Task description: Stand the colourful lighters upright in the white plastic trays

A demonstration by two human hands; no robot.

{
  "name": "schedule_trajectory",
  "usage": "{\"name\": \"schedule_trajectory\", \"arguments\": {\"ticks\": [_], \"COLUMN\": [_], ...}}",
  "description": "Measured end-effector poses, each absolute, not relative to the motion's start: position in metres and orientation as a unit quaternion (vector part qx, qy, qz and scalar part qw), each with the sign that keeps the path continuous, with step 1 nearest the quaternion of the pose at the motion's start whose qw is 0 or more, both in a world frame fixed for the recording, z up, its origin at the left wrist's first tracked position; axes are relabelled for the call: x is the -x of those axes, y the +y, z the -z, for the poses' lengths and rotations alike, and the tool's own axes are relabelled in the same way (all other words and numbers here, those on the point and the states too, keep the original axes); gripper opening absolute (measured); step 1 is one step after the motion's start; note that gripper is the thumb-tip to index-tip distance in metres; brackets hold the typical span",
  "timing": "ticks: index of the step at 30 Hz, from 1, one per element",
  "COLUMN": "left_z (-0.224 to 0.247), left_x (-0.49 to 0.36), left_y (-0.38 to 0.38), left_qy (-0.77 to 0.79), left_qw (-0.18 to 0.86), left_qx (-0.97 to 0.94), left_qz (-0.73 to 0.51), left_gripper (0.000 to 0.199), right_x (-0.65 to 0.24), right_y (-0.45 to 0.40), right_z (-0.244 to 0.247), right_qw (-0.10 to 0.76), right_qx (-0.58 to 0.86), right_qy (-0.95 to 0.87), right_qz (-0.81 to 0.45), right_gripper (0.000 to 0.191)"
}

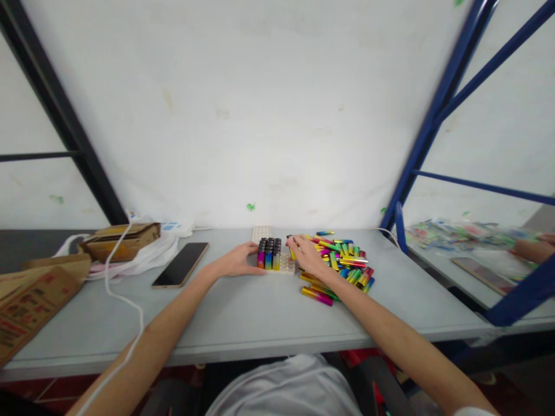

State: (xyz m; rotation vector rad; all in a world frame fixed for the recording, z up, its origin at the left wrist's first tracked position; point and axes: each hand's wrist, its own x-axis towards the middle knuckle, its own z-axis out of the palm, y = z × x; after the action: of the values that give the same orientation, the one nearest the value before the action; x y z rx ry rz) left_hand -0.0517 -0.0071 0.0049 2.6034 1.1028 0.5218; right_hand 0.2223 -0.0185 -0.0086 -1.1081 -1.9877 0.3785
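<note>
Several shiny coloured cylinders with black tops [269, 254] stand upright in rows in a white tray with holes [287, 264]. At the tray's left side is my left hand [241, 260], its thumb and fingers apart around the corner of the group, holding nothing. My right hand [302, 252] is closed on a yellow cylinder with a dark top [292, 254], just above the tray's right end. Beside and partly under my right forearm lies a loose pile of metallic multicoloured cylinders [342, 260]. A second white holed tray [261, 233] lies behind the standing group.
A phone [181, 264] lies left of my left hand. Further left are cardboard boxes [121, 237], a brown carton [39, 294] and white plastic bags. A white cable [139, 312] crosses the left side. A blue frame stands right; beyond it, another person's hand [531, 249] shows.
</note>
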Motion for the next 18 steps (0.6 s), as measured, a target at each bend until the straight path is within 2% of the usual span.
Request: {"name": "schedule_trajectory", "arguments": {"ticks": [4, 18], "left_z": [-0.0048, -0.0072], "left_x": [0.052, 0.0515], "left_y": [-0.0064, -0.0088], "left_qy": [0.377, 0.378], "left_qw": [0.134, 0.128], "left_qx": [-0.901, -0.9], "left_qz": [-0.169, -0.173], "left_gripper": [0.072, 0.071], "right_x": [-0.2225, -0.2232], "right_y": [-0.018, -0.0124], "right_z": [0.0037, 0.005], "right_qw": [0.377, 0.263], "right_qx": [0.461, 0.427], "right_qy": [-0.801, -0.865], "right_qz": [-0.068, -0.033], "right_gripper": [0.044, 0.02]}}
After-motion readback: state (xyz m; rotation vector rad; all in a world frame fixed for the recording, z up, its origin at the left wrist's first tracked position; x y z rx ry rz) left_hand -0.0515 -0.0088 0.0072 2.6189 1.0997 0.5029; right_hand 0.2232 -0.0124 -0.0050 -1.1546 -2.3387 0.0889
